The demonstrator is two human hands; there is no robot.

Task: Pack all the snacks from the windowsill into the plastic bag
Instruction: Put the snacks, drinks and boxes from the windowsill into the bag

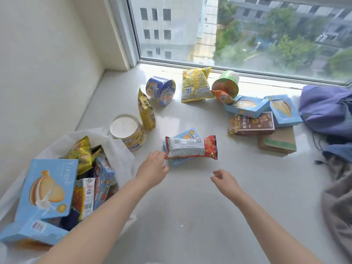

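Left hand (152, 169) pinches one end of the red packet (192, 147). Right hand (225, 181) hangs loose, empty, near that packet.

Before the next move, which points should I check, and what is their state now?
1. Left hand grips red snack packet: cannot tell; it reaches the packet's left end.
2. Right hand free: ok, open.
3. Plastic bag mouth open: ok.
4. Room in bag: cannot tell; large blue box sticks out.
5. Nothing on top of packet: ok; it lies on a small blue box.
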